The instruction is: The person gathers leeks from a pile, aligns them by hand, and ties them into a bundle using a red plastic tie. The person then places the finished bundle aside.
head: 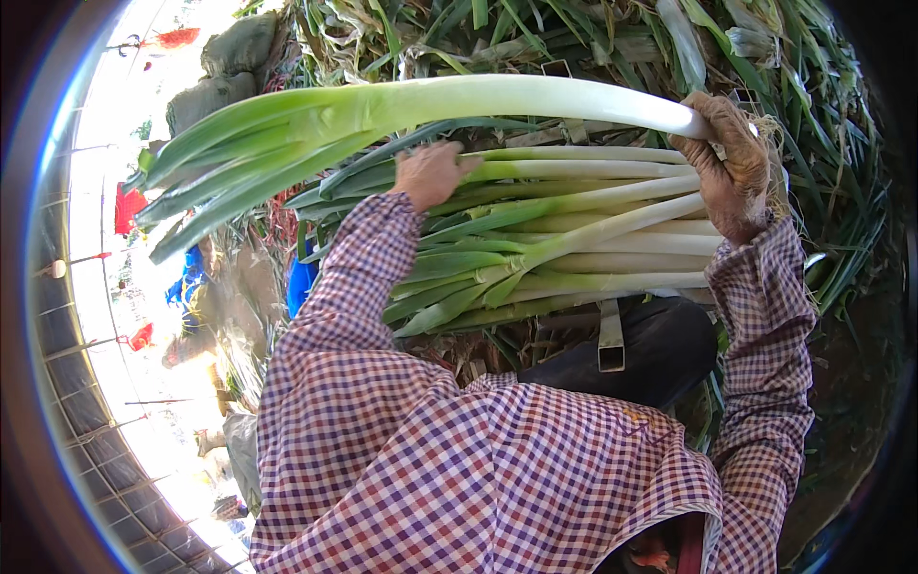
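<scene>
My right hand (728, 165) grips a thick leek (495, 97) by its white lower stalk, close to the root end. This leek arches above the others, and its green leaves hang down on the left side. Below it a pile of leeks (624, 244) lies side by side, with white stalks to the right and green leaves to the left. My left hand (429, 174) is over the upper leaves of the pile, thumb apart from the fingers and slightly blurred. It holds nothing that I can make out; whether it touches the leaves I cannot tell. Stringy roots show beside my right wrist.
A square metal tube (611, 344) juts out under the pile near my dark-clad leg (660, 351). Loose leaves and trimmings (466, 36) cover the ground beyond and to the right. Filled sacks (240, 46) stand at upper left, and blue material (301, 283) lies left of the pile.
</scene>
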Action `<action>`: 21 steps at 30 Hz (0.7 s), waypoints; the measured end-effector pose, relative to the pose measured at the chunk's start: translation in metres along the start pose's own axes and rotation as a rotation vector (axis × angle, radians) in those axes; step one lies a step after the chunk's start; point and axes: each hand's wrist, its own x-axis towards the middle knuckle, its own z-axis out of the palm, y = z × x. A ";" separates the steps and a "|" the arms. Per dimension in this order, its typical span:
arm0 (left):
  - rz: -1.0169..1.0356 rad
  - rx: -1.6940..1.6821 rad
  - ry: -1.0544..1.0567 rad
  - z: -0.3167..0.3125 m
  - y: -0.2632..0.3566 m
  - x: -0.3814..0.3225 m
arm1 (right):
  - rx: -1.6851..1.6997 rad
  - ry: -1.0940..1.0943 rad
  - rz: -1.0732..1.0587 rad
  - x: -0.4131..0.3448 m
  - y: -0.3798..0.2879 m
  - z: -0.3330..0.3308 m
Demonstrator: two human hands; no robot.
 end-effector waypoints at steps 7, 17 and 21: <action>-0.396 0.139 0.487 0.015 -0.042 -0.038 | 0.028 0.087 0.038 -0.020 0.014 0.013; -0.636 -0.706 0.758 0.101 -0.188 -0.075 | 0.074 0.068 -0.019 -0.011 0.010 0.031; -0.449 -0.003 0.677 0.049 -0.094 -0.092 | 0.006 -0.012 -0.091 -0.005 0.012 0.036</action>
